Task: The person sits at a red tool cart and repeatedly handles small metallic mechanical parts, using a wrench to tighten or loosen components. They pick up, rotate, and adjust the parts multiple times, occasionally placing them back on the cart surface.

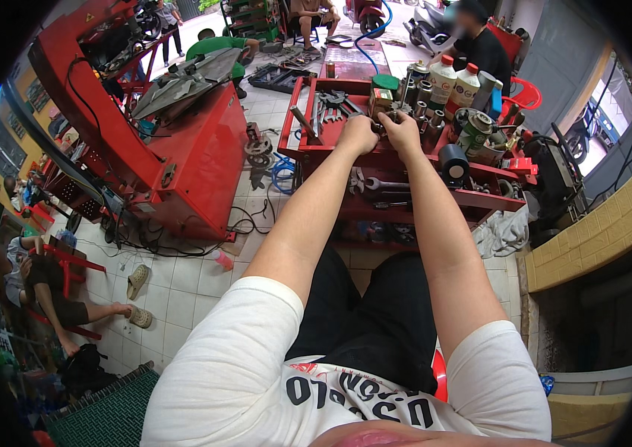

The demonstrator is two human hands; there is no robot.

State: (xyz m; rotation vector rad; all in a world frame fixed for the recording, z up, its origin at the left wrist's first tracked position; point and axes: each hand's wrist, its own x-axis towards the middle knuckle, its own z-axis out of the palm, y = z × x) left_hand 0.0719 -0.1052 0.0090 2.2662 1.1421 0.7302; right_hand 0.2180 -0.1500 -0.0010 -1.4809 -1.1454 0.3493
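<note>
Both my arms reach forward over a red tool cart. My left hand is closed above the front rim of its top tray, fingers curled toward the right hand. Beside it, my right hand is closed too, with a small metal part at its fingertips. What the left fingers hold is hidden. Several wrenches lie in the tray left of my hands. Steel sockets stand just to the right, and a green-lidded container is behind. Larger wrenches lie on the shelf below my wrists.
White bottles with red caps and spray cans crowd the cart's right side. A red machine stands at left, with cables on the tiled floor. Other people sit or work around: left, far back and right.
</note>
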